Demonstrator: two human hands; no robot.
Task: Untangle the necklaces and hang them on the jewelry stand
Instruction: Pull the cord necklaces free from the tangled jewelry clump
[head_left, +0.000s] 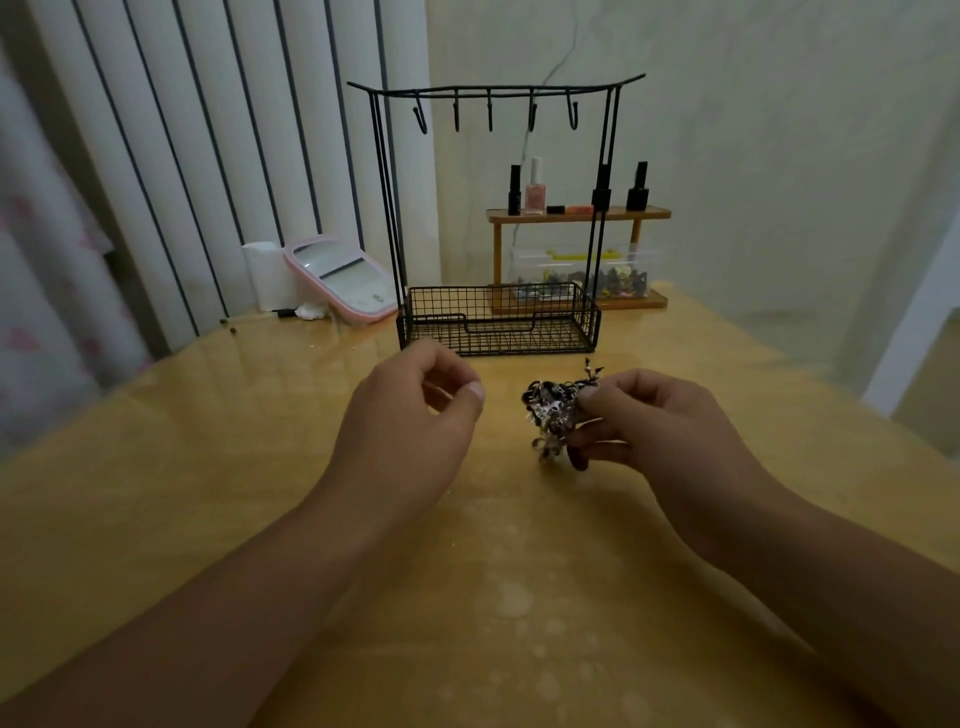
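Necklaces (555, 410) balled up, pinched in right hand (649, 421) over table (218, 467). Left hand (415, 410) loosely curled, holding nothing. Jewelry stand (498, 218) just beyond, basket bare. Far right: clear box (587, 270) with small bits.

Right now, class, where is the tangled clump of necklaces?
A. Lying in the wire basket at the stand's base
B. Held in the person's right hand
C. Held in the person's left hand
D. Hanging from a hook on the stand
B: the right hand pinches the tangled necklaces just above the table, while the hooks and basket of the jewelry stand hold nothing.
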